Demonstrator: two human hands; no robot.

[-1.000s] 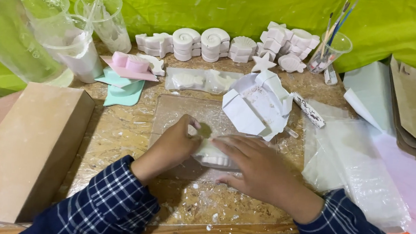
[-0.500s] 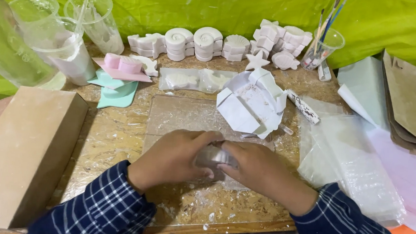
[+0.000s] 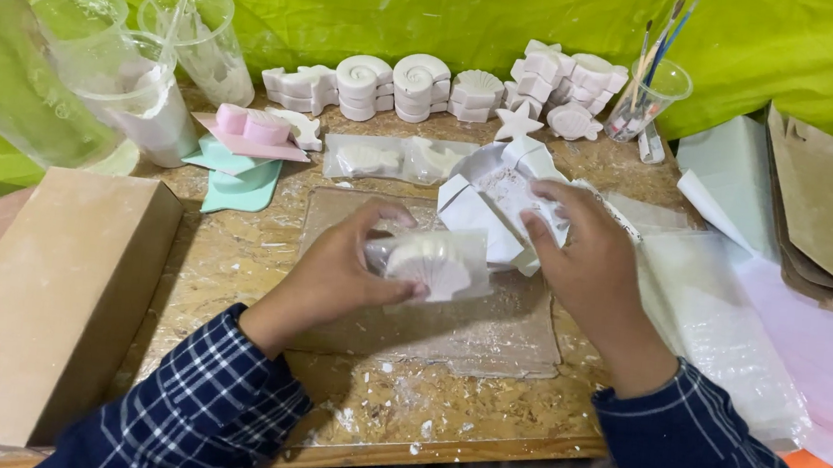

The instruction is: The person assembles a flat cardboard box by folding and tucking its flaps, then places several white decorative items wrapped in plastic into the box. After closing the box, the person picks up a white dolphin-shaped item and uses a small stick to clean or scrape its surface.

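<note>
My left hand (image 3: 338, 272) holds a white plaster scallop shell in a clear plastic bag (image 3: 431, 261) just above a clear flat sheet (image 3: 489, 326) on the wooden table. My right hand (image 3: 585, 259) has come off the bagged shell and rests, fingers spread, on a pile of white angular plaster moulds (image 3: 500, 196) behind it; I cannot tell whether it grips one.
Rows of white plaster shells (image 3: 420, 84) and a star (image 3: 516, 124) line the back. Clear cups (image 3: 149, 80) stand at back left, a cup of brushes (image 3: 650, 94) at back right. A brown cardboard box (image 3: 39, 301) lies left, plastic bags (image 3: 719, 331) and paper right.
Both hands were closed together around the bagged shell. Now the right hand has lifted away to the white moulds, and the left hand alone holds the bagged shell.
</note>
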